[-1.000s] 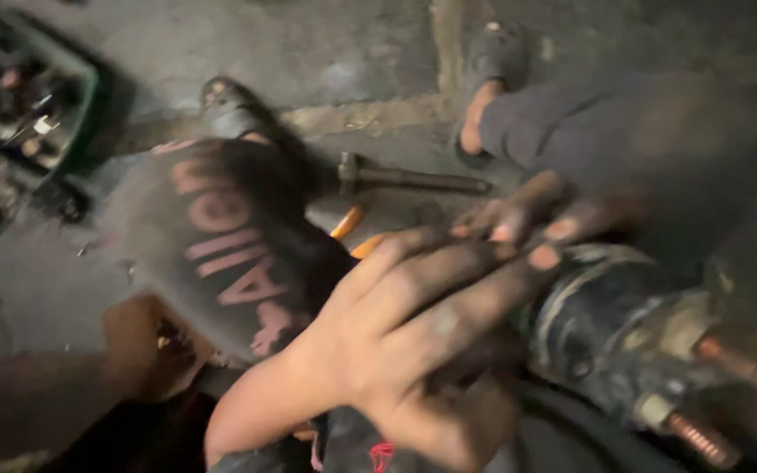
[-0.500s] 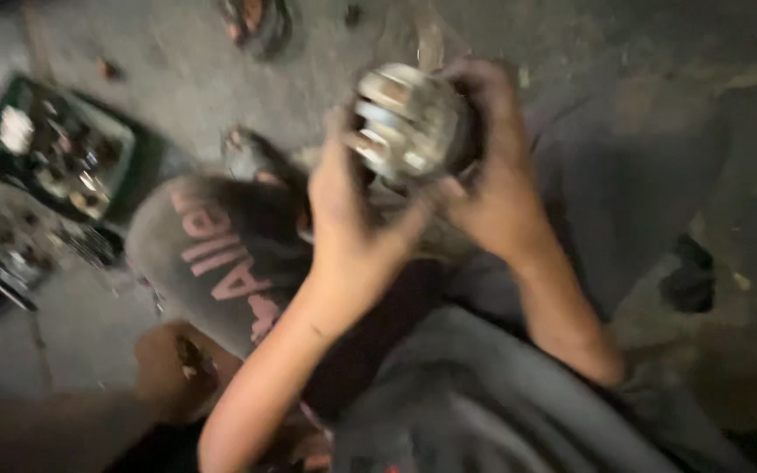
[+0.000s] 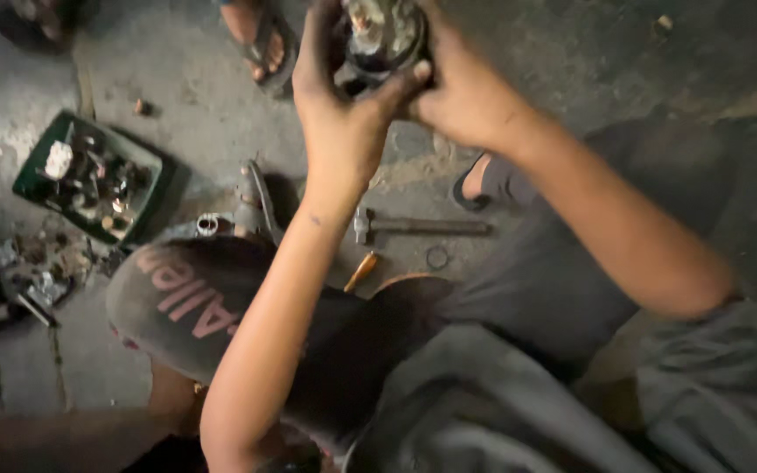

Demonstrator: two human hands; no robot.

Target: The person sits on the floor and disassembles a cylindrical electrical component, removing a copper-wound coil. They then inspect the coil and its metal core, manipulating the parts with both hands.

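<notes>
- we hold a round metal motor part [image 3: 384, 37] up at the top edge of the view, raised well above the floor [image 3: 571, 61].
- our left hand [image 3: 339, 105] wraps its near side, thumb pressed across the front of the part, fingers curled up behind it.
- our right hand [image 3: 461, 92] clasps the other side, fingers closed against the part; the two thumbs almost meet below it.
- both grips are pressed tight around the part, with its dark, greasy end face showing between them.
- below our forearms a hammer [image 3: 413, 226] lies flat on the floor, head to the left, handle pointing right.
- a small ring [image 3: 437, 257] lies just beside the hammer handle, and an orange handle [image 3: 361, 271] pokes out near our knee.
- a green tray [image 3: 146, 206] of small metal bits sits on the floor at the left, well apart from our hands.
- loose scrap [image 3: 41, 276] lies just below the tray.
- a sandalled foot [image 3: 260, 39] of another person stands on the floor to the left of the part.
- our own foot [image 3: 483, 180] shows under the right forearm.
</notes>
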